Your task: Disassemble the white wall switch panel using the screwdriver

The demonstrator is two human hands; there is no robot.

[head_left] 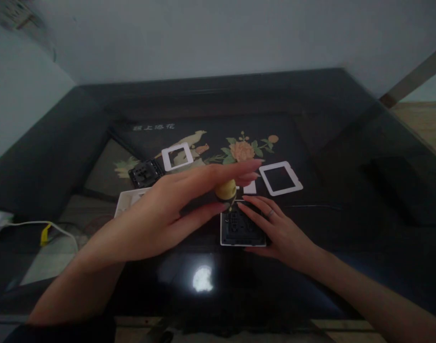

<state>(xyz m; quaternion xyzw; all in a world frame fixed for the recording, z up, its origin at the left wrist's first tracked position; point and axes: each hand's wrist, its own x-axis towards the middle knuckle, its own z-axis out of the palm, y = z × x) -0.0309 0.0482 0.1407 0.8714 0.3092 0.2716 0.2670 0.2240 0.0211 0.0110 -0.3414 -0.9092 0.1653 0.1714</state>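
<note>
My left hand (pixel 168 205) is closed around the rounded yellow handle of a screwdriver (pixel 225 190), held steeply over a wall switch (pixel 242 233). The shaft is mostly hidden, so I cannot tell whether its tip touches the switch. That switch lies with its black back facing up and a white rim around it. On its right side my right hand (pixel 278 228) grips it, fingers over the top and thumb at the near edge. Just beyond sits a small white piece (pixel 250 187), partly behind my left fingers.
Two white square frames, one left (pixel 177 156) and one right (pixel 280 178), lie on the glossy black table (pixel 311 281). A black switch module (pixel 145 173) and a white box-like part (pixel 127 200) are at left. A white cable (pixel 61 227) with a yellow tag (pixel 45 235) runs farther left.
</note>
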